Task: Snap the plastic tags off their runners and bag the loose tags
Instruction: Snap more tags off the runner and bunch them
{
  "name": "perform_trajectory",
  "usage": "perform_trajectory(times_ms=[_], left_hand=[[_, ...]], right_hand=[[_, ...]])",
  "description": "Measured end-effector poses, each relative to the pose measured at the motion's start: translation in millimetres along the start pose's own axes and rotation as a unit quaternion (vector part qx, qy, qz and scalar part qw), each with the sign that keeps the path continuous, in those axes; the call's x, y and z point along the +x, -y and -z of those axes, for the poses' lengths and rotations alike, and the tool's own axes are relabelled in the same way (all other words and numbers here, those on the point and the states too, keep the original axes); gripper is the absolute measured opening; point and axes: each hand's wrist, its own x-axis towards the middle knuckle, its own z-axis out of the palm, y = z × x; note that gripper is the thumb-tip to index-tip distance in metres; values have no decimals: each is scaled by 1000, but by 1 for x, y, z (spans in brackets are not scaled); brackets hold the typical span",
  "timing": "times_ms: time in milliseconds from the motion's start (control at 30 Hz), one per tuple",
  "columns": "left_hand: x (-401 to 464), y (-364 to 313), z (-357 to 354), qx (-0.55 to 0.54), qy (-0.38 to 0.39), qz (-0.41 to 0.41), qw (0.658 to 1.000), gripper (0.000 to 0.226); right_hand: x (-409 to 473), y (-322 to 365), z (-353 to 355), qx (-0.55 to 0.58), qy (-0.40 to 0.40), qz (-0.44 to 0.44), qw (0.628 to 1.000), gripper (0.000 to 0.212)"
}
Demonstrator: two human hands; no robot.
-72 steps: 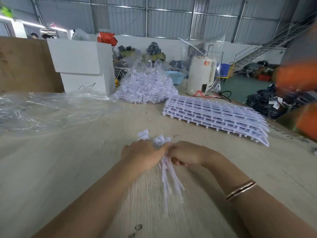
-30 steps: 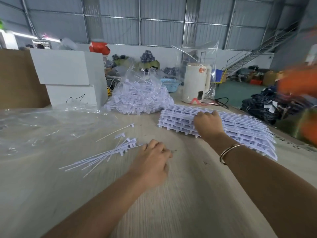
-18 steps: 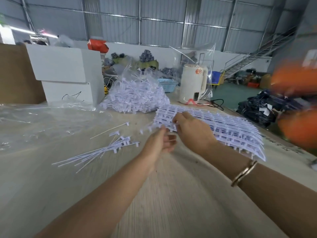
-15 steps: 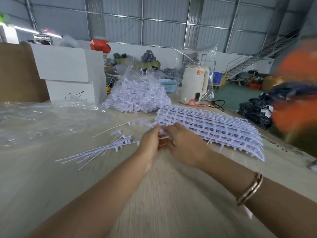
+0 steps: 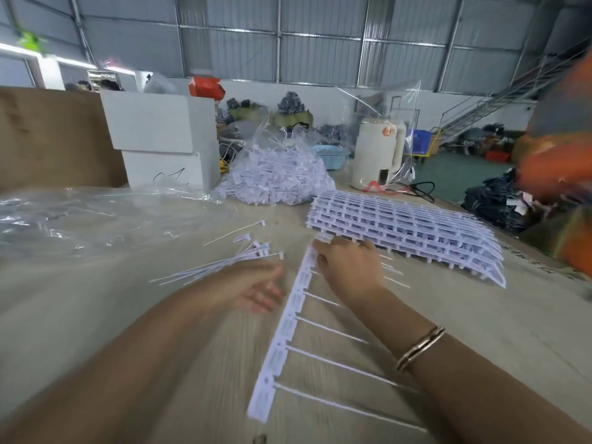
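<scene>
Whereas half a second earlier both hands met at the near corner of the stack, one strip now lies drawn out toward the camera.
Change: the runner strip (image 5: pixel 290 318) has left the stack of runners (image 5: pixel 407 229) and stretches diagonally over the table (image 5: pixel 512 347).
Right hand (image 5: pixel 349 267): fingers curl over the strip's far end and grip it, just in front of the stack.
Left hand (image 5: pixel 253 288): released, fingers relaxed, holding nothing; it hovers just left of the strip, blurred by motion.
Strip form: a flat white plastic spine of rectangular tags, with thin straight stems projecting to the right like comb teeth.
Stack form: several white lattice sheets piled flat, edges slightly fanned.
Loose tags (image 5: pixel 224 264): thin white stems with small block heads, lying in a loose bundle left of the hands.
Filled bag (image 5: pixel 275 174): clear film, heaped with white tags, behind the stack.
Empty film (image 5: pixel 80 216): crinkled clear sheeting at the table's left.
Surface: pale wood-grain board.
Room: corrugated metal walls, white boxes (image 5: pixel 160 139), a cream kettle (image 5: pixel 378 155), a metal staircase at right.
</scene>
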Motion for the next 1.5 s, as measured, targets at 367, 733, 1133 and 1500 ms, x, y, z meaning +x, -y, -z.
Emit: perform_trajectory(times_ms=[367, 733, 1133, 1500], left_hand=[[1, 30, 22, 236, -89, -152, 956, 36], [2, 42, 10, 144, -111, -231, 956, 33], [9, 55, 17, 196, -162, -217, 943, 22], [7, 53, 20, 150, -111, -194, 963, 6]], right_hand=[[-9, -18, 17, -23, 1, -78, 997, 34], [-22, 29, 2, 119, -42, 145, 981, 39], [-32, 30, -4, 152, 16, 136, 979, 41], [-29, 28, -6, 96, 28, 121, 988, 32]])
